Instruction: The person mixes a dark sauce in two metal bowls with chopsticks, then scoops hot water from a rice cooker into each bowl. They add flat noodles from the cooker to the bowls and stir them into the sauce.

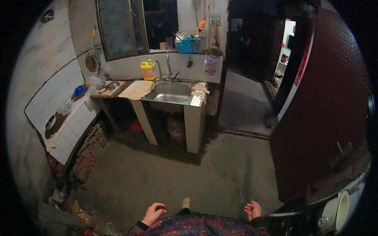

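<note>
My left hand (pixel 154 213) hangs low in front of my patterned garment, its fingers loosely curled around empty air. To the other side, my right hand (pixel 253 210) is held with the palm partly showing and the fingers slightly bent; it holds nothing. Neither hand touches any object, and the concrete floor (pixel 174 177) lies beneath them. One shoe (pixel 186 203) shows between the hands. Farther ahead stands a stainless steel sink (pixel 169 92) on tiled supports. A yellow jug (pixel 147 70) sits behind it, beside the tap (pixel 168 69).
Left of the sink are a tan cloth (pixel 137 89) and a wooden board (pixel 107 91). A tiled ledge (pixel 77 118) runs along the left wall. On the right, a dark door (pixel 322 103) stands beside a doorway (pixel 245 100). A pale round pot (pixel 333 211) is at lower right.
</note>
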`<state>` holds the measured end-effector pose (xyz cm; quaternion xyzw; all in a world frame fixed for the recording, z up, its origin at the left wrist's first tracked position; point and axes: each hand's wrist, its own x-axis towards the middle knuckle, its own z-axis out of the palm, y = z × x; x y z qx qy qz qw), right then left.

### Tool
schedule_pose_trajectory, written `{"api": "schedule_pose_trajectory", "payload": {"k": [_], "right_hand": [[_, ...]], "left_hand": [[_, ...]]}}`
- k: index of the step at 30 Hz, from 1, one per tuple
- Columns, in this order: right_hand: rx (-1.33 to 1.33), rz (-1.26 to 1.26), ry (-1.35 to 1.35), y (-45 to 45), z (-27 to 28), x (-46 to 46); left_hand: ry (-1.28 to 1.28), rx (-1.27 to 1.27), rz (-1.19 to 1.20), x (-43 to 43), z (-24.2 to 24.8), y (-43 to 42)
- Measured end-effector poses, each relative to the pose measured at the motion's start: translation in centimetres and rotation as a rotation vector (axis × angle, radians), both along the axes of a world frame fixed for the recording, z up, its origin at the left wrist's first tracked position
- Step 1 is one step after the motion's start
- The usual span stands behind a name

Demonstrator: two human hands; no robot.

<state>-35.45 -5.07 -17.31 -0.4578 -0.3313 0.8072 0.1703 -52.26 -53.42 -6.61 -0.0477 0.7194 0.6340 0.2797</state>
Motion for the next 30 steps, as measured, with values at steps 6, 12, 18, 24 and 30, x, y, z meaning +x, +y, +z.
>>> {"api": "schedule_pose_trajectory", "payload": {"k": [6, 12, 18, 24, 30], "right_hand": [[-0.206, 0.117, -0.026, -3.0, 0.2, -13.2], [-0.034, 0.285, -0.106, -0.9, -0.6, -20.6], [-0.028, 0.314, -0.082, 7.6, -4.5, -26.7], [-0.032, 0.329, -0.053, 17.8, -6.5, -35.3], [0.058, 0.274, -0.109, 25.6, -3.0, -43.3]], "left_hand": [[0.059, 0.068, 0.108, -15.8, 0.2, 1.4], [0.194, 0.057, -0.012, -30.0, 3.1, 5.9], [0.33, 0.172, -0.143, -42.7, 5.9, 16.7], [0.748, 0.05, -0.36, -57.1, 13.7, 32.2], [1.439, -0.117, -0.237, -73.6, 21.5, 47.0]]}}
